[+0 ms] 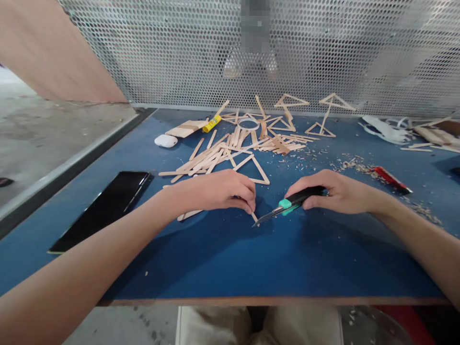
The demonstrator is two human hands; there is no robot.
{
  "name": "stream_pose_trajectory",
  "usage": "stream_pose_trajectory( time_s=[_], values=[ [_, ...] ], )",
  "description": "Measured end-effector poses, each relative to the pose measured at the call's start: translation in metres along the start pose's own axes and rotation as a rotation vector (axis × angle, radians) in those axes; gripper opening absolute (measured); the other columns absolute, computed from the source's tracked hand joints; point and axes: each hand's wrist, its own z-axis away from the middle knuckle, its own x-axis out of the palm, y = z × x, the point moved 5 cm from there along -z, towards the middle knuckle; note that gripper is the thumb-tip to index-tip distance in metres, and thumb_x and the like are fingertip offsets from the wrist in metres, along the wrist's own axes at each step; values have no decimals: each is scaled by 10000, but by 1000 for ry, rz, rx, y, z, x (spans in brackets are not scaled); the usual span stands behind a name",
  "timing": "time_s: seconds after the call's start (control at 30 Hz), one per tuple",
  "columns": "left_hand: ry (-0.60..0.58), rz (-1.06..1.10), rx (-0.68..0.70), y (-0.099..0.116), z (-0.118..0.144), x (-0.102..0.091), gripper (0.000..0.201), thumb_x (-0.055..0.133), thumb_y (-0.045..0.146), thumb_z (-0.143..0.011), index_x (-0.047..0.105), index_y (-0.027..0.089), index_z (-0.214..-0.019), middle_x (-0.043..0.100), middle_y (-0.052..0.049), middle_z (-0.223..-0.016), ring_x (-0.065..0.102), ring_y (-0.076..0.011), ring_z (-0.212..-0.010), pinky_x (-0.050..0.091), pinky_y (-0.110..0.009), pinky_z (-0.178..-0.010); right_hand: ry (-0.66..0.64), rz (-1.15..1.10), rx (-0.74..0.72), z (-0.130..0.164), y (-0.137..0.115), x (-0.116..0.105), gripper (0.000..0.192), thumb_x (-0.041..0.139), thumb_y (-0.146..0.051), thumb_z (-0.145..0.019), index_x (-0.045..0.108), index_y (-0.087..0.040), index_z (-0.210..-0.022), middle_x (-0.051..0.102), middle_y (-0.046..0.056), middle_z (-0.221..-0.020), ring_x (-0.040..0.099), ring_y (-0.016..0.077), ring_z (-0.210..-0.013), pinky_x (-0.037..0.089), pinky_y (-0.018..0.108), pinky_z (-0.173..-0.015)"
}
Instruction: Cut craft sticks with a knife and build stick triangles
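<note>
Two hands: both low on the blue table (223, 258), nearly meeting.
Right hand (336, 191): closed around a green-and-black utility knife (287, 205) — blade tip at the stick's end.
Left hand (219, 190): fingers pinched on a thin wooden stick (253, 216), pressed flat; probably a second stick (189, 215) under the palm.
Beyond: loose stick pile (230, 151), glue stick (212, 123).
Left side: black phone (104, 207) — lying flat.
</note>
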Motion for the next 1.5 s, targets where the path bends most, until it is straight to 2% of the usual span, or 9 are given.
stream_pose_trajectory(
  time_s=[0.2, 0.3, 0.43, 0.57, 0.7, 0.83, 0.93, 1.07, 1.5],
  values=[
    [1, 0, -22, 3, -1, -1, 163, 616, 219, -982, 779, 218, -969, 703, -27, -909, 655, -111, -810, 479, -200, -761, 171, 155, 72, 5, -5, -11, 245, 540, -319, -1007, 592, -269, -1241, 713, 30, -980, 640, 171, -773, 486, 314, -712],
    [65, -142, 7, 8, 0, -4, 158, 644, 280, -966, 799, 257, -946, 667, -44, -949, 620, -146, -868, 460, -246, -777, 268, 164, 61, 8, -13, -16, 234, 550, -327, -997, 594, -267, -1218, 700, 37, -937, 654, 191, -765, 501, 329, -675],
    [98, -361, 33, 15, 2, -6, 212, 621, 362, -974, 801, 284, -895, 642, -37, -896, 574, -160, -819, 398, -288, -737, 361, 148, -9, 10, -16, -7, 234, 563, -296, -988, 589, -270, -1220, 698, 39, -954, 672, 187, -759, 517, 324, -659],
    [65, -335, 71, 17, 1, -3, 228, 575, 322, -1005, 787, 277, -935, 646, -13, -815, 567, -135, -716, 384, -287, -688, 403, 139, -20, 14, -6, 2, 227, 553, -303, -993, 568, -267, -1216, 687, 34, -896, 644, 181, -690, 484, 314, -591],
    [97, -230, 81, 9, 1, -3, 217, 585, 299, -1002, 781, 263, -917, 653, -16, -798, 597, -137, -729, 419, -272, -693, 361, 200, -36, 14, 0, 4, 248, 536, -322, -1004, 556, -271, -1246, 716, 39, -911, 631, 174, -660, 460, 301, -580],
    [83, -197, 63, 5, 1, -2, 152, 652, 286, -963, 772, 243, -879, 647, -9, -781, 603, -137, -723, 430, -275, -681, 197, 453, -146, 7, -6, 13, 395, 507, -294, -1028, 516, -321, -1422, 742, 27, -1011, 648, 147, -719, 439, 271, -659],
    [39, -164, -13, 5, 1, -2, 121, 676, 228, -943, 769, 237, -867, 648, 4, -834, 608, -118, -742, 439, -253, -691, 106, 644, -154, 3, -9, 21, 423, 450, -279, -1051, 498, -374, -1460, 731, 20, -1030, 634, 141, -735, 381, 259, -626],
    [-11, -61, -108, 5, 0, -1, 110, 682, 179, -932, 770, 220, -881, 646, 6, -914, 618, -87, -743, 449, -209, -695, 60, 778, -161, 0, -13, 27, 489, 410, -184, -1028, 496, -392, -1461, 720, 20, -1058, 616, 149, -751, 336, 271, -605],
    [-23, 34, -93, 1, 0, 2, 119, 655, 177, -950, 758, 205, -897, 703, -13, -961, 646, -98, -772, 468, -221, -730, 40, 927, -217, 0, -21, 36, 702, 432, -77, -919, 434, -454, -1512, 699, -2, -973, 439, 99, -555, 193, 284, -533]
  ],
)
